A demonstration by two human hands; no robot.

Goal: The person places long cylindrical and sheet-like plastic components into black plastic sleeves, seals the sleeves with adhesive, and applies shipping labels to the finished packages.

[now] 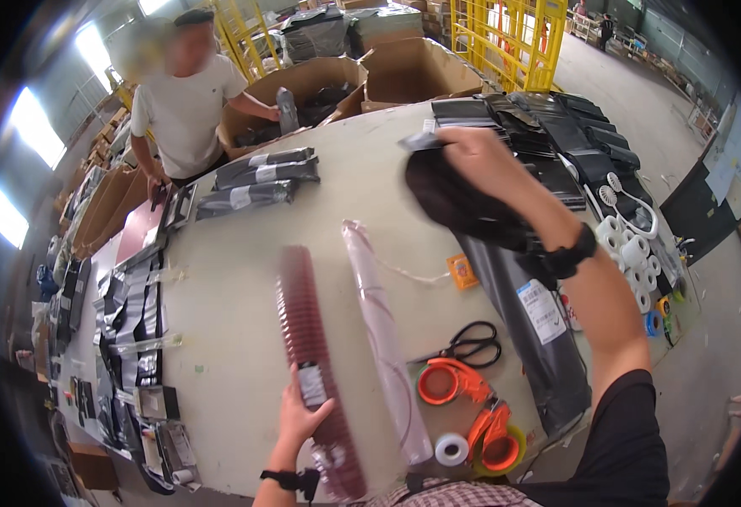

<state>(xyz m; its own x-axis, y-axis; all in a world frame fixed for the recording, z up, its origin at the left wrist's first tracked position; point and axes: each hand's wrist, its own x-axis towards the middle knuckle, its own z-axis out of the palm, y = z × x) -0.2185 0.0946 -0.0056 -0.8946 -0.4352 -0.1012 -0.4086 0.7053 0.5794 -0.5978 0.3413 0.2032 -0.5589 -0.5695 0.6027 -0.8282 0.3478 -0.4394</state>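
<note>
My left hand (301,416) grips the lower part of a long dark red ribbed roll (310,317) in clear plastic, its thumb across the top beside a small label. Raised over the far right of the table, my right hand (476,156) is closed on a black plastic bag (455,198), which hangs down and is blurred. Between the two hands lies a pale pink wrapped roll (381,338). Below the raised bag, a long black package (527,338) with a white label lies on the table.
Black-handled scissors (472,345), orange tape dispensers (455,382) and a white tape roll (451,449) lie near the front edge. Several black packages (256,182) rest at the far left. White rolls (632,253) stand right. A co-worker (186,93) holds a package by cardboard boxes (417,76).
</note>
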